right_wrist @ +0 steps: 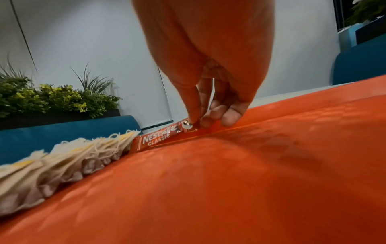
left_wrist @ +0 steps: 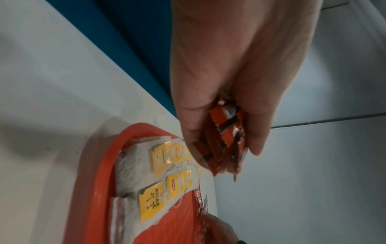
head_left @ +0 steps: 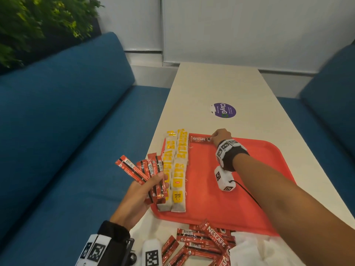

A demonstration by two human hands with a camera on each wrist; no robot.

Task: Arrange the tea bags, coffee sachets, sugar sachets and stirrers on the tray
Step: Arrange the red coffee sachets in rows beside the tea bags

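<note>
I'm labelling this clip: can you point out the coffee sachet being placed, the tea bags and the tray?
coffee sachet (head_left: 198, 139): head view, on its printed front.
tea bags (head_left: 178, 175): head view, mid right row.
tray (head_left: 249, 198): head view, bare floor.

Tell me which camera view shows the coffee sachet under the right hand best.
The right wrist view: the coffee sachet lies close and sharp on the tray, the right hand pinching its end. The head view shows it whole but small at the tray's far edge. The left wrist view catches only a blurred sliver.
</note>
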